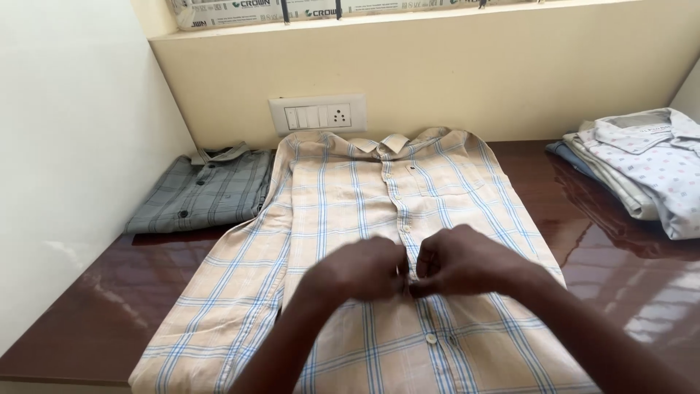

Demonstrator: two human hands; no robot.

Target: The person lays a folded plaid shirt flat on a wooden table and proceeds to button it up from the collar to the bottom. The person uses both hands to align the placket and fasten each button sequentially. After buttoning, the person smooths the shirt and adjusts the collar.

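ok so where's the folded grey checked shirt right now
In the head view the folded grey checked shirt lies at the back left of the brown table, against the white wall, just left of the beige plaid shirt and below-left of the wall switch plate.

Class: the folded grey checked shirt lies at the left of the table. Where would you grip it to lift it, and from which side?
Probably by its near folded edge, coming from the front: the grey shirt lies flat with its collar toward the wall, and the beige shirt crowds its right side.
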